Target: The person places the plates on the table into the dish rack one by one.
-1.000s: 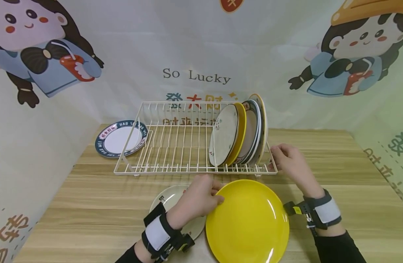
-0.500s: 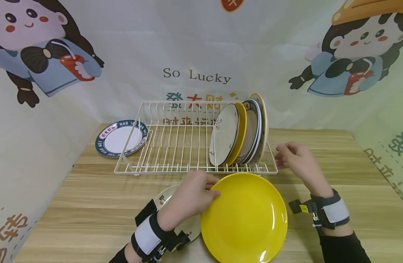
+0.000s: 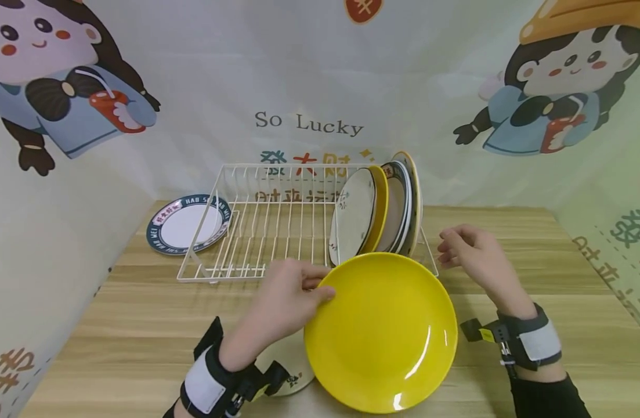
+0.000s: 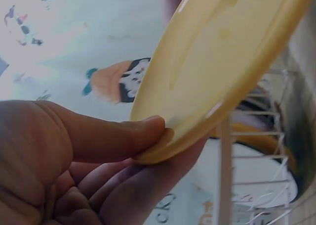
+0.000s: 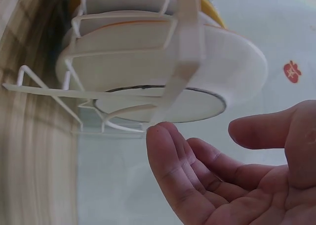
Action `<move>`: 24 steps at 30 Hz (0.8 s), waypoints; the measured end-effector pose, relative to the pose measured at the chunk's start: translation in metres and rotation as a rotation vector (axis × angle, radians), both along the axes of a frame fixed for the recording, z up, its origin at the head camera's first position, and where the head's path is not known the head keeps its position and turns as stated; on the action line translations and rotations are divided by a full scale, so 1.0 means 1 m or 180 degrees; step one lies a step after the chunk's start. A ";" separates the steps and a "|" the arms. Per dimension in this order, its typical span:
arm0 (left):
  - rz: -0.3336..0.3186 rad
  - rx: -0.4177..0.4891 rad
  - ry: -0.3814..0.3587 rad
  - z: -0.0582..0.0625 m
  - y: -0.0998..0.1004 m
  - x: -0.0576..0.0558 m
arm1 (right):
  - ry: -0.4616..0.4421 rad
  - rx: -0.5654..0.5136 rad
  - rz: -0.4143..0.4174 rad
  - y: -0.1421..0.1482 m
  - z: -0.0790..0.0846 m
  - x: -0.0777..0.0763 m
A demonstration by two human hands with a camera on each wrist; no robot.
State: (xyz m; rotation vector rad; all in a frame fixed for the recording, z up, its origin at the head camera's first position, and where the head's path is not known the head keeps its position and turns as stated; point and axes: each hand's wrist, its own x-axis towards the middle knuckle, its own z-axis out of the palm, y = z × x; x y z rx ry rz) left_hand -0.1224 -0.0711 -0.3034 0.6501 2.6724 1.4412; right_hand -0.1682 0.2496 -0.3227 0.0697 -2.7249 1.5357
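Observation:
A glossy yellow plate (image 3: 382,337) is tilted up in front of the dish rack, overlapping its lower right corner in the head view. My left hand (image 3: 285,302) pinches its left rim; the left wrist view shows the thumb (image 4: 143,133) on the plate's face and fingers behind it. Beside the right end of the white wire dish rack (image 3: 267,232), my right hand (image 3: 473,252) has its fingers loosely bent and holds nothing. In the right wrist view its fingertips (image 5: 163,136) come right up to the rack's end wires. Several plates (image 3: 353,215) stand on edge in the rack's right part.
A pale plate (image 3: 290,363) lies on the wooden table (image 3: 116,325) under my left forearm, partly hidden. A blue-rimmed white plate (image 3: 186,223) lies behind the rack's left end. A printed cloth backdrop (image 3: 309,69) closes off the back and sides.
The yellow plate has risen off the table area toward the rack with my left hand, uncovering more of its lower edge. My right hand has drawn slightly right, away from the rack end.

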 end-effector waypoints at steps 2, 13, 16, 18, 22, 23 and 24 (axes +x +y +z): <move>0.0156 0.0133 0.0022 0.006 -0.005 0.000 | 0.0045 0.0001 -0.0011 -0.001 0.004 0.003; 0.0715 0.0670 0.0291 0.035 -0.041 0.001 | 0.0873 -0.0227 -0.0231 -0.012 0.025 0.024; 0.0820 0.0748 0.0367 0.036 -0.042 0.001 | 0.1081 -0.0412 -0.0116 -0.020 0.030 0.030; 0.0857 0.0812 0.0397 0.035 -0.041 0.000 | 0.1083 -0.0591 -0.0004 -0.025 0.032 0.033; 0.0857 0.0979 0.0466 0.032 -0.040 -0.002 | 0.1062 -0.0995 0.0280 -0.036 0.032 0.035; 0.0856 0.1029 0.0481 0.031 -0.040 -0.002 | 0.1077 -0.1008 0.0355 -0.038 0.031 0.035; 0.0852 0.1072 0.0505 0.030 -0.040 -0.003 | 0.1096 -0.0969 0.0431 -0.040 0.030 0.036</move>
